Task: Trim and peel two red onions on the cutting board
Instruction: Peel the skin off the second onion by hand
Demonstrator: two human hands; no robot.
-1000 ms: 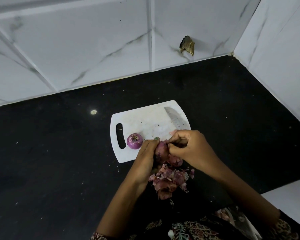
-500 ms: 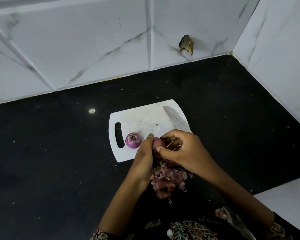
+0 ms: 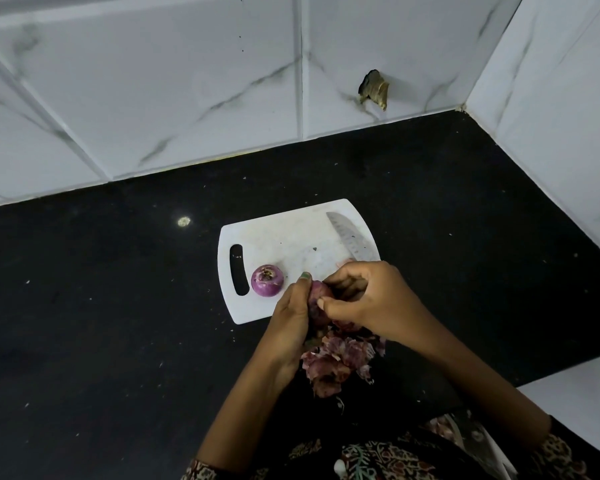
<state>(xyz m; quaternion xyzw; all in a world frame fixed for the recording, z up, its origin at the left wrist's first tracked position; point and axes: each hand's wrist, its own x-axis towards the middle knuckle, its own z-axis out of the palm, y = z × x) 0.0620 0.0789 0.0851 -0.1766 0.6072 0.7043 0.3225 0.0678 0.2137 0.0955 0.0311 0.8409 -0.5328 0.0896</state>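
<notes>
Two red onions: one (image 3: 267, 280) peeled, glossy purple on board (image 3: 284, 237); other (image 3: 317, 299) seemingly half-skinned, both hands' fingers (image 3: 321, 303) gripping it

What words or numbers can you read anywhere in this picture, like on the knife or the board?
There are none to read. The knife blade shows only a row of dimples, the white cutting board is plain, the wall tiles show only grey veins, and the sleeves bear a pattern, not letters.
</notes>
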